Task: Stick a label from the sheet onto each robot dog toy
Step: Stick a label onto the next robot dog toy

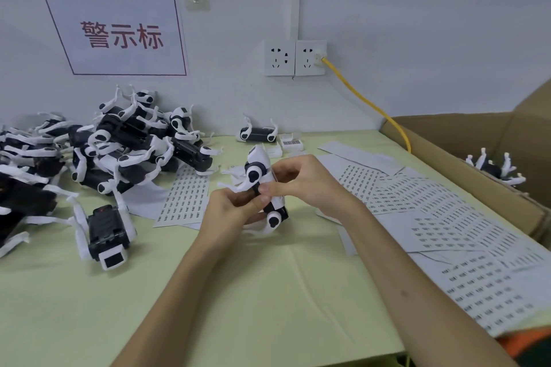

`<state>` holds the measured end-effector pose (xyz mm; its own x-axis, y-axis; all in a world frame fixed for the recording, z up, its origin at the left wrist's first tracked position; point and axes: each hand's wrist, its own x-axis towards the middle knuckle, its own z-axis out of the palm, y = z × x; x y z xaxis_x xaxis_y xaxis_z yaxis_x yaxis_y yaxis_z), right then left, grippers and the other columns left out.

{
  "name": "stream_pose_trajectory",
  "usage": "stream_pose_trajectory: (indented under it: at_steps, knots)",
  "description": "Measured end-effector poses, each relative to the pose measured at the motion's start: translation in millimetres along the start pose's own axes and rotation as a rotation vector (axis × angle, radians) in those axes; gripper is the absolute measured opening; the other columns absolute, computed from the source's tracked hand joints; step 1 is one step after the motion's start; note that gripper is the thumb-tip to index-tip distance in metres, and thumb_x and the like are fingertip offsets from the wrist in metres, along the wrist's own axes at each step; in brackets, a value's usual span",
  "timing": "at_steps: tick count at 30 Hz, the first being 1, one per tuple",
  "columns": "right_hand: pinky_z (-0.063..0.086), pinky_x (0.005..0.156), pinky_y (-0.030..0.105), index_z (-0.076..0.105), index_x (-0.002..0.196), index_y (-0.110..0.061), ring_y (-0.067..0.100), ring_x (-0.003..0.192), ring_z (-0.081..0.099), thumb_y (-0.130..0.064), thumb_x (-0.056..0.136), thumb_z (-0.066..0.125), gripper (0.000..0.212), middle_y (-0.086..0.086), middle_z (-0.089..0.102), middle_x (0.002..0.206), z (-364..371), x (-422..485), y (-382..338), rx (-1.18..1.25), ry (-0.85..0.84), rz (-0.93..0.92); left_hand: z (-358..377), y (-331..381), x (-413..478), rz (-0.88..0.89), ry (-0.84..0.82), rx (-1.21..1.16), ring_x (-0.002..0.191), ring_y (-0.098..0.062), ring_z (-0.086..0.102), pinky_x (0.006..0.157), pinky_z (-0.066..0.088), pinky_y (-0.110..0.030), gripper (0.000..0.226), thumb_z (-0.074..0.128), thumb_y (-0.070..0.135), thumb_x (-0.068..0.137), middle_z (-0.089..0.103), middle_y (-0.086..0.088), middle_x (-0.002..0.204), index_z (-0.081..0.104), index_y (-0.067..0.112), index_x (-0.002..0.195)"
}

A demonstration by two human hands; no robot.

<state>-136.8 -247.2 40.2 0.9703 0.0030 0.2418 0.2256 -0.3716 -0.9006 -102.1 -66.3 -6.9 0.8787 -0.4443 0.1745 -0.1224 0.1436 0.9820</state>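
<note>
Held toy: a white and black plastic robot dog toy (262, 188) is held above the pale green table (238, 292) at the centre of the frame, between the two hands, tilted with its legs pointing left.
Left hand: the left hand (229, 211) is curled round the lower part of the toy from the left, its thumb laid on the black middle section.
Right hand: the right hand (304, 182) is closed on the toy from the right, fingertips pinched at the same black section, touching the left thumb.
Label: whether a label is pinched there cannot be told.
Label sheets: white paper label sheets printed with small black marks (441, 211) are spread at the right of the frame; another sheet (185, 197) lies left of the hands.
Pile: a heap of white and black robot dog toys (119, 143) is stacked at the left.
Box: a brown cardboard box (507, 158) at the right edge holds one more toy (495, 170).
</note>
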Motion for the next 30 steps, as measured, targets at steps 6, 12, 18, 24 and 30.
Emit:
stream_pose_trajectory:
  at_steps: [6, 12, 18, 24, 30]
  knots:
    - [0.054, 0.095, 0.044, 0.080, 0.102, -0.011, 0.031, 0.101, 0.071, -0.019, 0.083, 0.084, 0.021, 0.010, 0.078, 0.098, -7.0, -2.2, 1.2, -0.041, -0.050, -0.038, 2.0, 0.5, -2.9, 0.008, -0.028, -0.005, 0.092, -0.032, 0.078, 0.079, 0.061, -0.026, 0.010, 0.071, 0.009, 0.095, 0.080, -0.013, 0.100, 0.079, 0.005, 0.100]
    - [0.057, 0.086, 0.048, 0.082, 0.091, -0.017, 0.024, 0.079, 0.072, -0.025, 0.071, 0.092, 0.024, 0.003, 0.079, 0.083, 6.2, 1.6, 0.0, -0.058, 0.068, -0.095, -1.7, 7.0, -4.4, 0.045, 0.019, -0.044, 0.080, -0.024, 0.079, 0.072, 0.060, -0.024, 0.020, 0.070, 0.003, 0.093, 0.081, -0.010, 0.092, 0.084, 0.015, 0.083]
    - [0.057, 0.080, 0.027, 0.081, 0.100, -0.011, 0.017, 0.086, 0.073, -0.014, 0.082, 0.084, 0.018, 0.007, 0.079, 0.093, -9.7, -1.4, 0.6, -0.053, -0.059, -0.078, -3.3, 6.1, -5.2, 0.008, -0.042, 0.000, 0.088, -0.031, 0.079, 0.079, 0.061, -0.027, 0.022, 0.070, 0.005, 0.095, 0.080, -0.011, 0.098, 0.085, 0.019, 0.087]
    - [0.056, 0.072, 0.028, 0.082, 0.087, -0.018, 0.011, 0.075, 0.071, -0.022, 0.075, 0.089, 0.015, -0.003, 0.077, 0.082, -2.3, 0.5, -0.7, -0.136, 0.101, -0.141, 1.5, 3.3, -1.2, 0.032, 0.034, -0.048, 0.087, -0.031, 0.079, 0.074, 0.061, -0.027, 0.014, 0.068, 0.001, 0.095, 0.080, -0.012, 0.096, 0.080, 0.009, 0.094]
    - [0.057, 0.075, 0.026, 0.081, 0.088, -0.019, 0.005, 0.077, 0.072, -0.024, 0.074, 0.090, 0.017, -0.008, 0.077, 0.080, -6.2, 1.4, 4.2, -0.162, 0.226, -0.106, -5.3, 3.0, 1.4, 0.031, 0.123, -0.129, 0.092, -0.027, 0.078, 0.075, 0.063, -0.031, 0.010, 0.070, 0.000, 0.093, 0.080, -0.011, 0.103, 0.077, 0.001, 0.101]
